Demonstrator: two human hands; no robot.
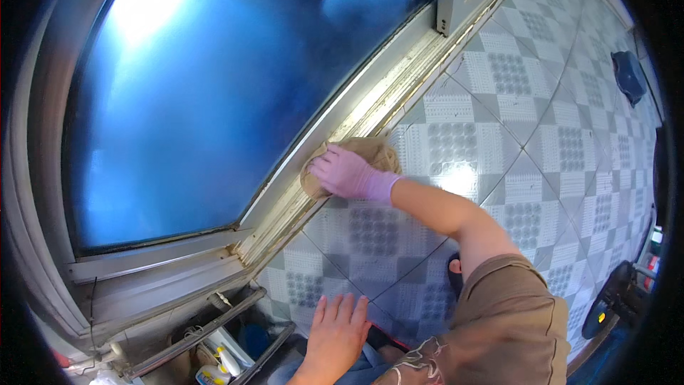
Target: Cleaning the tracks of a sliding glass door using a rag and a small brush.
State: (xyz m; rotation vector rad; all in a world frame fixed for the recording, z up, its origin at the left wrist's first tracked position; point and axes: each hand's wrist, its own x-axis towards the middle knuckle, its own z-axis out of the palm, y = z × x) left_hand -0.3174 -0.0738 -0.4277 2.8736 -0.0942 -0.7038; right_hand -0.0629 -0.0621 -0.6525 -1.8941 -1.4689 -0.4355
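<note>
A pink glove covers my right hand (347, 171), which grips a tan cloth (368, 149) and presses it onto the pale metal sliding-door track (385, 85). Part of the cloth spreads over the tiled floor beside the track. My left hand (337, 331) is bare and holds nothing, its fingers stretched out and slightly apart, low in the view above my knee. Beyond the track stands a sliding door panel with blue glass (203, 117) in a metal frame.
At the lower left, a metal rail (197, 334) runs in front of a spray bottle (227, 361) and a blue container (254, 338). Patterned floor tiles (513, 171) lie to the right. A dark object (629, 77) rests near the far right wall, a black stool-like object (609, 299) at lower right.
</note>
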